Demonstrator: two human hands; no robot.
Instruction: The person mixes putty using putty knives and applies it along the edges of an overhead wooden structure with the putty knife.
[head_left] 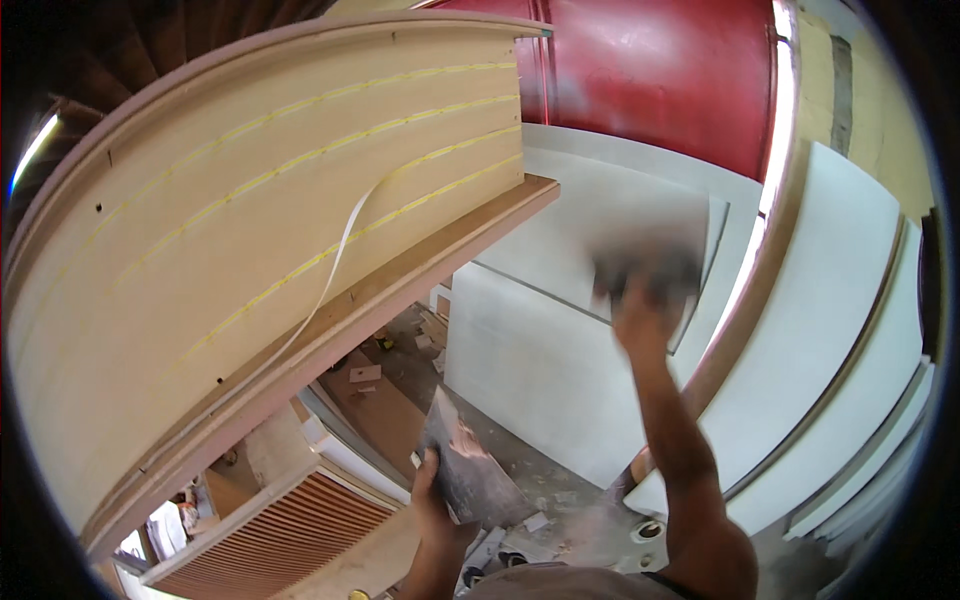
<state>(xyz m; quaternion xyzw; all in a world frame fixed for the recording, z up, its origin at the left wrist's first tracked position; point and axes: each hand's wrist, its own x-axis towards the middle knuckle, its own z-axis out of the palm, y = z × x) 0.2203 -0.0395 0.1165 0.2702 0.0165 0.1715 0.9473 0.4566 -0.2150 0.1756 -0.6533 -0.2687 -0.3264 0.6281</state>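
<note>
My left hand (pixel 430 498) is closed on the edge of a thin, greyish, shiny flat sheet (pixel 475 475), tilted, with a pinkish smear on its surface. My right arm reaches out over a large white panel (pixel 530 350) with grooved lines. At the panel's upper part my right hand (pixel 645 300) is smeared by motion, closed around something dark (pixel 655 268) whose kind I cannot make out. A brownish blur spreads just beyond it, over the white surface.
A long beige panel (pixel 300 170) with yellow lines and a dangling white strip (pixel 340 255) fills the left. Behind stands a glossy red panel (pixel 660 80). White boards (pixel 810 290) lean at the right. Below lie a slatted brown panel (pixel 280 535) and floor scraps (pixel 366 374).
</note>
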